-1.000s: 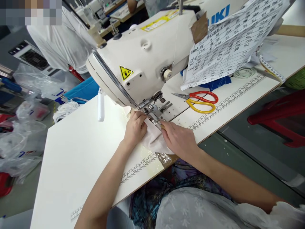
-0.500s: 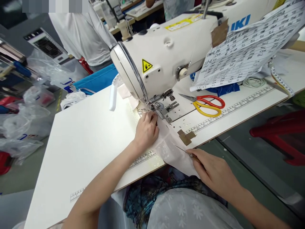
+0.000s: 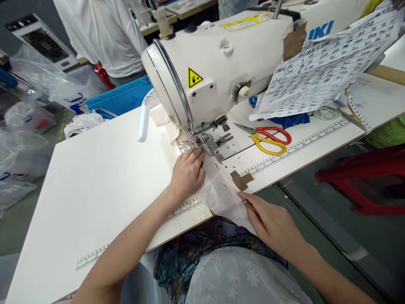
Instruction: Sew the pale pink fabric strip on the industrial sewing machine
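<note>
Head view: handling pale cloth (image 3: 218, 192) on the bench (image 3: 104, 169) at the sewing machine (image 3: 221, 63), partly over the front edge.
Resting the left hand (image 3: 187, 174) on it, bunched, beside the presser foot; cannot tell whether pinching. Gripping a thin pointed tool (image 3: 251, 206) in the right hand (image 3: 274, 221), aimed across the cloth.

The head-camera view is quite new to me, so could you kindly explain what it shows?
Certainly. There is no robot here: a person works with bare hands, seen from a camera worn on the head, looking forward and down. The large pale machine is a sewing machine, standing on a white table. The left hand rests on pale cloth near the needle area. The right hand holds a thin, pointed metal tool over the cloth. Scissors with red and yellow handles lie on the table, with coiled cord farther right.
</note>
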A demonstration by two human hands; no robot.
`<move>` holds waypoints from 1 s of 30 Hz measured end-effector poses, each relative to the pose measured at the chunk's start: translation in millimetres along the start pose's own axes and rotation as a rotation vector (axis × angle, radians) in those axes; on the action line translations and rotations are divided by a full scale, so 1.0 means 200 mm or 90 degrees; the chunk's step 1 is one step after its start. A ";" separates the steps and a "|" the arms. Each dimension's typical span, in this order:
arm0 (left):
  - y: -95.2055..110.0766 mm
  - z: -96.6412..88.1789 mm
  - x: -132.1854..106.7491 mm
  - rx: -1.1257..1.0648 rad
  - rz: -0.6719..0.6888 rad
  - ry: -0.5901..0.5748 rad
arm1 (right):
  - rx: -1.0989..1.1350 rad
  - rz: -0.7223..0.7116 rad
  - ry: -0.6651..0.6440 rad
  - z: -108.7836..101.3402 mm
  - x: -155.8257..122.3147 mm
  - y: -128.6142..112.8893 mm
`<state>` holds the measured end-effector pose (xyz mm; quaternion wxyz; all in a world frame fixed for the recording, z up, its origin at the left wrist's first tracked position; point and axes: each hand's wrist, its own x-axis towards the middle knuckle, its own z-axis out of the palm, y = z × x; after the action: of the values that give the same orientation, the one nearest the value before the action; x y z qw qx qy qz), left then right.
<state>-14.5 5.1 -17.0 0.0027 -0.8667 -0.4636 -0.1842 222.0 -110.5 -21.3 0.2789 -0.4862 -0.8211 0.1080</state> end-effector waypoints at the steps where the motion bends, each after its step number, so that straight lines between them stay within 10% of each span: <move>1: 0.00 0.00 0.00 -0.004 -0.003 0.002 | -0.006 -0.004 0.006 0.00 0.01 0.00; 30: 0.06 0.00 -0.04 -0.001 0.012 -0.024 | -0.103 -0.021 -0.024 -0.01 0.11 -0.04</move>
<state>-8.2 -8.5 -16.5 -0.0048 -0.8742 -0.4555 -0.1680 209.2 -94.5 -8.7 0.2250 -0.4913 -0.8402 0.0460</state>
